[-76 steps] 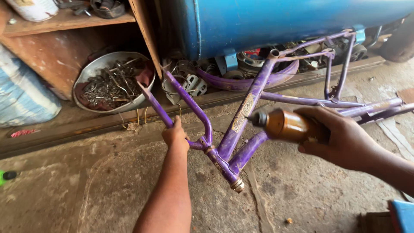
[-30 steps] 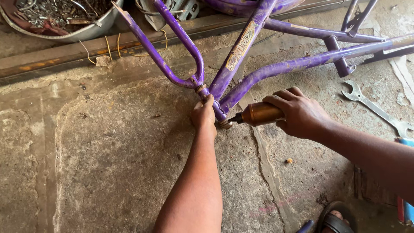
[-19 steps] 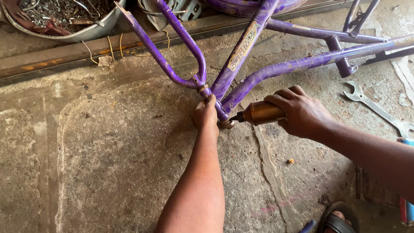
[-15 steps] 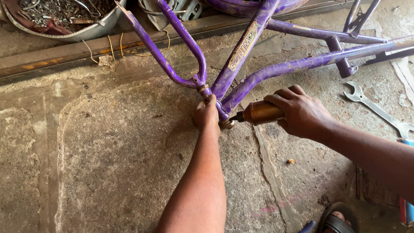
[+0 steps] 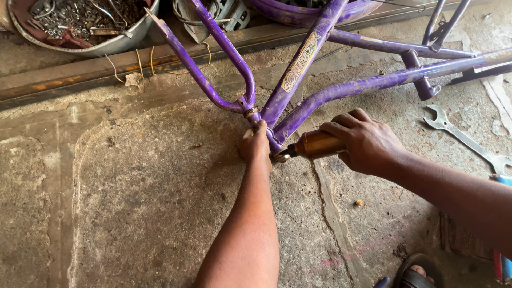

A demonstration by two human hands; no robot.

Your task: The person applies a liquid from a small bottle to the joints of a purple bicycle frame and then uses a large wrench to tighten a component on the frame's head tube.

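- My left hand point(image 5: 255, 145) grips the purple bike frame point(image 5: 298, 69) at its lowest joint, steadying it.
- My right hand point(image 5: 362, 140), closed around a brown bottle point(image 5: 318, 144), should keep the nozzle there.

- Cracked, stained grey concrete floor point(image 5: 133, 213) fills the frame.
- Purple metal bicycle frame point(image 5: 341, 90) rests on it, upper centre.
- Silver open-ended spanner point(image 5: 464, 138) lies at right.
- Round metal bowl of scrap parts point(image 5: 85, 26) sits upper left.
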